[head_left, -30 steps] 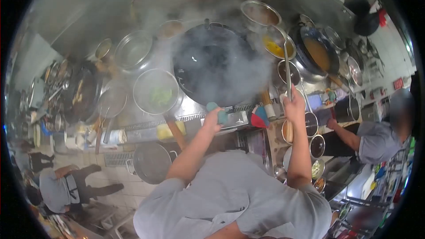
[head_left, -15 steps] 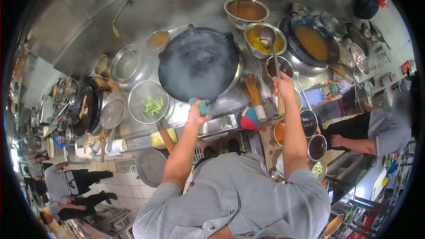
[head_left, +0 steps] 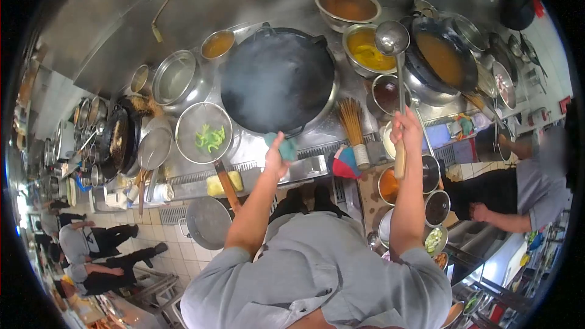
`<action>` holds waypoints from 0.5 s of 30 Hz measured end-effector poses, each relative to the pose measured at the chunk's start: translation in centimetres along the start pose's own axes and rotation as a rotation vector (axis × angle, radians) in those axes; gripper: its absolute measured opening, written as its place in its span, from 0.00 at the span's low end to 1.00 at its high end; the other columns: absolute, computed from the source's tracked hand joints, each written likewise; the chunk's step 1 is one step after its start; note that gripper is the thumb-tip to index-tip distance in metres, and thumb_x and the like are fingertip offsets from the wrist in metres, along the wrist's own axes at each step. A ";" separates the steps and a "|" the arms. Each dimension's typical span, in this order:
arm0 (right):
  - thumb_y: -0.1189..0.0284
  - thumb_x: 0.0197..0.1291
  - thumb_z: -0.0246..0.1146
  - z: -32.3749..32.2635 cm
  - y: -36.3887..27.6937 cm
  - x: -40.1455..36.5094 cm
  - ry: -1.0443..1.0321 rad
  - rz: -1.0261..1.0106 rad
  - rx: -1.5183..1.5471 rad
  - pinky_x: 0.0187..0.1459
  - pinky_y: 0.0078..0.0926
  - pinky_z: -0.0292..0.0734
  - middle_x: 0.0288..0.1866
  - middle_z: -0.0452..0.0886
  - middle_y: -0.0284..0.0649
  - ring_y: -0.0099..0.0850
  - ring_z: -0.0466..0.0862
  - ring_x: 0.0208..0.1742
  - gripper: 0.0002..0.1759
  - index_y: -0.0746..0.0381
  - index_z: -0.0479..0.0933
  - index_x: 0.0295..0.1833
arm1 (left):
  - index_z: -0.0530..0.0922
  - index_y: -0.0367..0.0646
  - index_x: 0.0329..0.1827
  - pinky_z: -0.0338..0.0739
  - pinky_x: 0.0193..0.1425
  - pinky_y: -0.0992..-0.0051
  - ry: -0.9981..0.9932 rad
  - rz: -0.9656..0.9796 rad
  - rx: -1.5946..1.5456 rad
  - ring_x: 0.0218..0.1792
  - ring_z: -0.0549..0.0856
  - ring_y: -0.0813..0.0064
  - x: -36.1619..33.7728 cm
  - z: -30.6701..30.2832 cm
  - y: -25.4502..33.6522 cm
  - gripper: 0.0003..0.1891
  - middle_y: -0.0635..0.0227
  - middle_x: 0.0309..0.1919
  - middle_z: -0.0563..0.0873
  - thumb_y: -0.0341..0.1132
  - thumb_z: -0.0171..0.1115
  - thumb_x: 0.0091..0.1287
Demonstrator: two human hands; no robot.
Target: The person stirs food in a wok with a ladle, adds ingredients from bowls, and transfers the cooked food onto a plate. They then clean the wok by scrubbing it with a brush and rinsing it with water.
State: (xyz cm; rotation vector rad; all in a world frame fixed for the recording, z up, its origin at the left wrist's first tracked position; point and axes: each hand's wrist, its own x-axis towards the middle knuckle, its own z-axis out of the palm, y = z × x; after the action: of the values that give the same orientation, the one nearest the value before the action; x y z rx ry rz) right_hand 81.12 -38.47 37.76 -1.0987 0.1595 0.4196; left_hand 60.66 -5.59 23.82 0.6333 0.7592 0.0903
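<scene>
My left hand (head_left: 276, 159) grips a folded green cloth (head_left: 285, 146) right at the near rim of a big black wok (head_left: 304, 85). Thin smoke or steam drifts over the wok, whose dark inside shows no food. In my right hand (head_left: 406, 129) is a long ladle (head_left: 392, 38), held by its wooden handle end. Its metal bowl is up beside a steel bowl of yellow oil (head_left: 368, 49), overlapping that bowl's right rim in this view. A strainer (head_left: 204, 123) with green pepper pieces (head_left: 210, 138) rests left of the wok.
A bamboo brush (head_left: 351, 123) stands between my hands, beside a red and blue cloth (head_left: 345, 163). Behind are a bowl of brown liquid (head_left: 348, 5) and a second wok (head_left: 442, 58). Several ingredient pots (head_left: 437, 207) sit by my right forearm. A co-worker (head_left: 536, 173) stands at right.
The ladle has come out of the yellow oil bowl, up and to the right, with my right hand shifting right and lower. My left hand and cloth have moved slightly right.
</scene>
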 end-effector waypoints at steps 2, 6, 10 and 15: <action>0.77 0.73 0.60 1.2 1.2 -1.2 -0.048 0.036 -0.012 0.14 0.25 0.64 0.25 0.73 0.32 0.21 0.67 0.13 0.27 0.61 0.67 0.75 | 0.82 0.44 0.60 0.84 0.52 0.66 -0.078 -0.143 0.232 0.46 0.88 0.68 -4.8 0.5 -0.5 0.23 0.67 0.47 0.87 0.47 0.74 0.67; 0.78 0.70 0.61 5.5 5.2 -3.7 -0.062 0.112 -0.004 0.11 0.26 0.64 0.25 0.73 0.34 0.23 0.68 0.11 0.31 0.59 0.65 0.77 | 0.80 0.39 0.64 0.78 0.65 0.62 -0.718 -0.313 1.183 0.57 0.85 0.61 -4.7 -3.6 -7.8 0.33 0.56 0.55 0.88 0.48 0.79 0.59; 0.80 0.67 0.64 11.0 10.2 -4.0 -0.026 0.212 0.045 0.12 0.25 0.65 0.24 0.74 0.35 0.24 0.69 0.12 0.36 0.59 0.64 0.80 | 0.61 0.36 0.81 0.74 0.70 0.47 -0.752 0.079 1.884 0.66 0.82 0.47 -0.1 -6.6 -18.6 0.48 0.43 0.74 0.73 0.50 0.72 0.61; 0.79 0.69 0.66 12.2 16.5 -3.1 -0.055 0.035 -0.677 0.25 0.30 0.79 0.41 0.87 0.40 0.28 0.82 0.22 0.39 0.62 0.61 0.83 | 0.62 0.34 0.80 0.69 0.78 0.53 -0.331 0.991 2.136 0.77 0.71 0.45 8.4 -10.3 -27.2 0.48 0.38 0.78 0.66 0.50 0.73 0.61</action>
State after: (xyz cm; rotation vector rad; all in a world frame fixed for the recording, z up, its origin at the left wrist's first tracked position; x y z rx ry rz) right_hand 70.57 -22.01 30.63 -1.7486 -0.0193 0.5535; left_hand 55.95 -19.98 -2.36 2.9263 -0.1751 0.0390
